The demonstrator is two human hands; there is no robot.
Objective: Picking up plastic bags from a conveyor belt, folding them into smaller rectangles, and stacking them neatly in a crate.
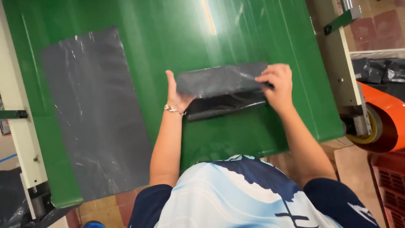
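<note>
A folded stack of dark grey plastic bags (221,86) lies on the green conveyor belt (185,38), its top layer folded over towards me. My left hand (176,96) is tucked under the stack's left end, thumb up, with a bracelet on the wrist. My right hand (276,84) pinches the stack's right end, fingers curled over the edge. A second flat grey plastic sheet (95,114) lies spread on the belt to the left, apart from both hands.
The belt's white metal frame (17,126) runs along the left, another frame post (337,63) on the right. An orange roller (386,122) and dark bagged bundles (377,69) sit at the right. Tiled floor shows below the belt's near edge.
</note>
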